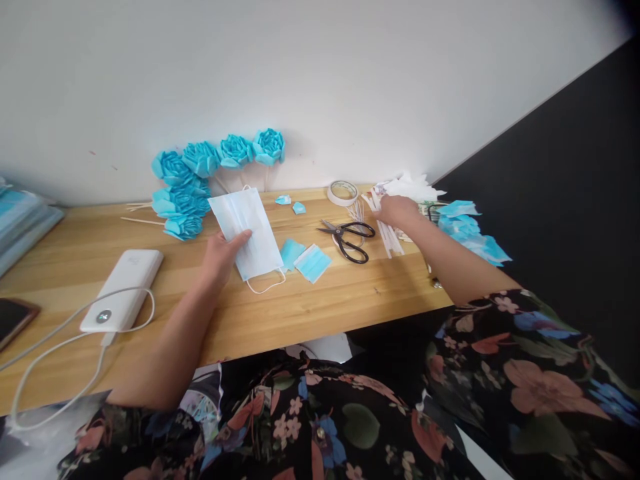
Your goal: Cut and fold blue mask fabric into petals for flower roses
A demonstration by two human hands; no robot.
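Observation:
My left hand (225, 253) grips a pale blue face mask (253, 233) by its left side, thumb across the front. The mask is raised at a tilt over the table, its ear loops hanging free. At the back right, my right hand (399, 212) has its fingers closed at a bunch of white strips (386, 233); the fingertips are partly hidden. Between the hands lie black-handled scissors (349, 239), blades parted and pointing left. Cut blue mask pieces (313, 263) rest beside the held mask, and two small blue scraps (299, 208) lie farther back.
Several blue mask-fabric flowers (200, 159) on sticks lean by the wall. A tape roll (343, 193) stands behind the scissors. Blue scraps (465, 227) hang over the right edge. A white power bank (123, 290) with a cable, a phone (15, 321) and packed masks (25, 223) are left.

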